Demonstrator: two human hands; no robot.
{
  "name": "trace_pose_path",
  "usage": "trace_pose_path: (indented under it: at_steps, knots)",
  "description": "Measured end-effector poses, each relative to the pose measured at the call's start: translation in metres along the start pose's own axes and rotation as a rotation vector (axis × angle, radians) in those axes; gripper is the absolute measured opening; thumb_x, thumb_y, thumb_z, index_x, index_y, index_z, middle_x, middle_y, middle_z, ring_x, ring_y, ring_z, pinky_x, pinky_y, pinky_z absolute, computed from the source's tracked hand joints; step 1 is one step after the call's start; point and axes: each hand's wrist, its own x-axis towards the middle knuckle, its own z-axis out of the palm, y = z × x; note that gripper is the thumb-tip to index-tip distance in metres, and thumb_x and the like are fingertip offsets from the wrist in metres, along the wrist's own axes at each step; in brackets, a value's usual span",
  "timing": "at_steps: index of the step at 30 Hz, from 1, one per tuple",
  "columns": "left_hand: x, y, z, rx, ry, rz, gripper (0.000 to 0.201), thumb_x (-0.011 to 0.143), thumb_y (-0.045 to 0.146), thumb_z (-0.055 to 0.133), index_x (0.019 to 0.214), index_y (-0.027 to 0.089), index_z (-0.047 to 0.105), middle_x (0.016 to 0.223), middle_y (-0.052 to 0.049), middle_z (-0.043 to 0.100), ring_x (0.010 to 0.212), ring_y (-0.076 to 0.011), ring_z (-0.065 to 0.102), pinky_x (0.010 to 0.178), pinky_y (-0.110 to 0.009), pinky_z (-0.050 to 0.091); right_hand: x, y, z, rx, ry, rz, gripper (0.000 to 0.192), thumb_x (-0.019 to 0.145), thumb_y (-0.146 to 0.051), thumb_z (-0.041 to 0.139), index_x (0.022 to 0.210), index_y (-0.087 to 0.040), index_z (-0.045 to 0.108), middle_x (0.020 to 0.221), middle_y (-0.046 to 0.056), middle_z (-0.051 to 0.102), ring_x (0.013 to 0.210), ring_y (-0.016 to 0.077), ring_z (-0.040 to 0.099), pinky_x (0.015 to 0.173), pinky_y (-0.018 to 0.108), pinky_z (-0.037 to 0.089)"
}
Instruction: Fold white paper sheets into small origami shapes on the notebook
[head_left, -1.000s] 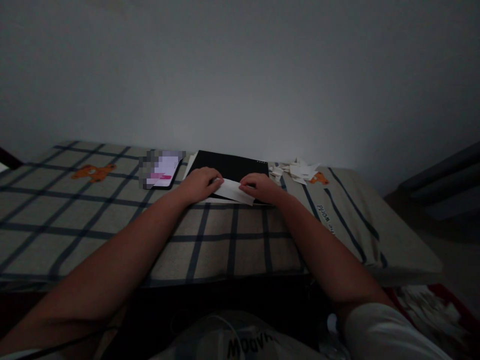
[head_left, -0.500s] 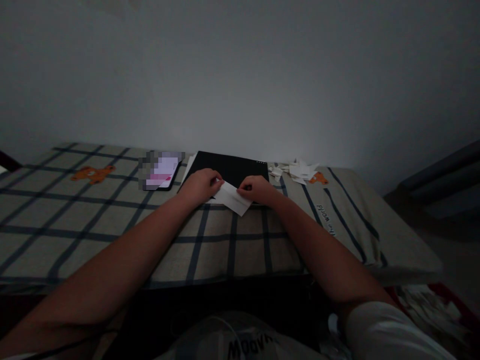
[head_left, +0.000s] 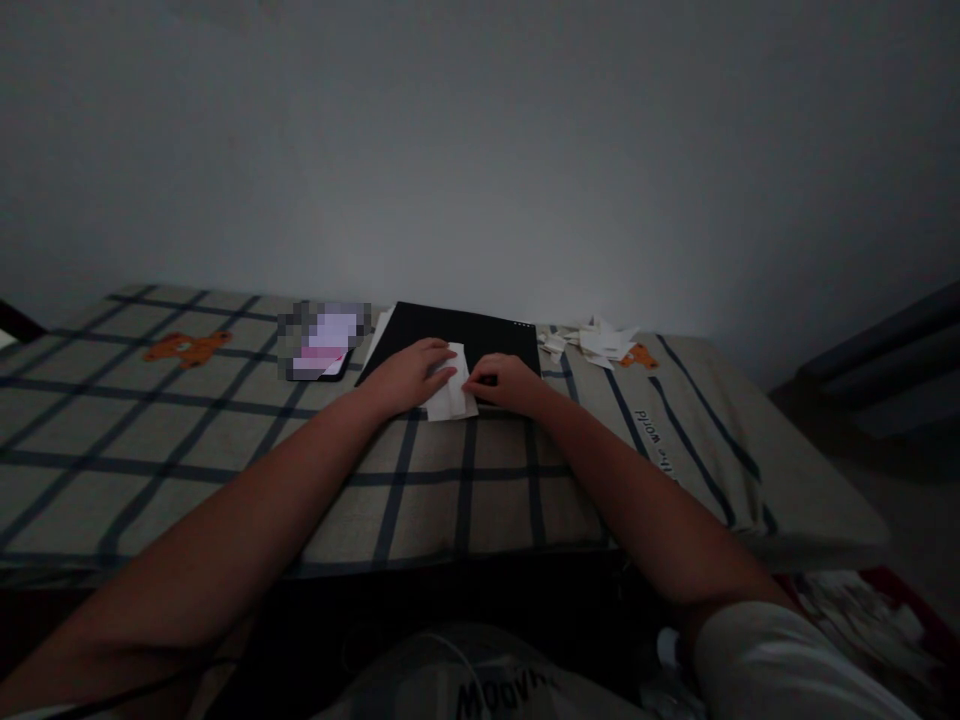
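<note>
A small folded sheet of white paper [head_left: 450, 395] lies over the near edge of a black flat folder or notebook [head_left: 465, 330]. From the left, my left hand [head_left: 412, 377] rests on the paper, its thumb and fingers apart against the sheet. My right hand [head_left: 506, 384] is closed in a pinch at the paper's right edge, the other fingers curled in. White sheets [head_left: 377, 330] stick out from under the black folder on its left side.
A phone [head_left: 324, 342] with a lit screen stands left of the folder. To the right lies a pile of white paper pieces [head_left: 600, 342]. All rest on a checked cloth [head_left: 225, 430] against a grey wall [head_left: 480, 150]. Below right is a red container [head_left: 874, 580] with crumpled stuff.
The paper has turned from a slant to nearly upright and shifted left. My left hand has gone from a pinch to spread fingers on it; my right hand has moved slightly left.
</note>
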Motion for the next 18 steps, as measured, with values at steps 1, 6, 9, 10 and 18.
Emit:
trace_pose_path:
  at_steps: [1,6,9,10,18]
  knots:
    - [0.0,-0.001,0.001,0.007,-0.017,0.0,0.05,0.096,0.044,0.036,0.128,0.013,0.058,0.137,-0.014,0.053,0.128,-0.0238,0.048,0.108,-0.038,0.037,0.0,0.0,0.0,0.008,-0.005,-0.018,0.012,0.085,-0.025,0.065,0.08,-0.016,0.073,0.087,0.006,0.071,0.083,0.0149,0.062,0.077,0.028,0.044]
    - [0.001,-0.006,0.004,0.042,-0.061,-0.015,0.052,0.097,0.044,0.033,0.132,0.014,0.056,0.141,-0.012,0.051,0.135,-0.0226,0.042,0.112,-0.039,0.032,-0.001,0.002,-0.001,0.037,-0.024,-0.112,0.011,0.085,-0.025,0.066,0.084,-0.017,0.074,0.09,0.006,0.072,0.087,0.0161,0.063,0.084,0.03,0.044]
    - [0.001,-0.009,0.006,0.044,-0.048,-0.02,0.055,0.097,0.045,0.031,0.133,0.011,0.055,0.141,-0.013,0.052,0.134,-0.022,0.043,0.112,-0.037,0.032,-0.001,0.003,0.0,0.04,-0.052,-0.162,0.01,0.084,-0.026,0.067,0.086,-0.019,0.075,0.092,0.005,0.072,0.09,0.0165,0.062,0.086,0.032,0.043]
    - [0.001,-0.009,0.006,0.043,-0.046,-0.022,0.055,0.097,0.045,0.031,0.133,0.011,0.055,0.141,-0.013,0.052,0.134,-0.0219,0.043,0.112,-0.037,0.032,-0.001,0.003,0.0,0.037,-0.065,-0.172,0.01,0.084,-0.026,0.067,0.086,-0.02,0.075,0.093,0.005,0.072,0.091,0.0167,0.062,0.086,0.032,0.043]
    - [0.001,-0.008,0.004,0.047,-0.068,-0.033,0.055,0.097,0.044,0.03,0.134,0.012,0.055,0.143,-0.013,0.05,0.136,-0.0225,0.042,0.113,-0.037,0.031,-0.002,0.012,-0.002,-0.057,-0.004,-0.162,0.016,0.085,-0.025,0.065,0.098,-0.021,0.074,0.107,0.008,0.07,0.101,0.019,0.06,0.092,0.037,0.042]
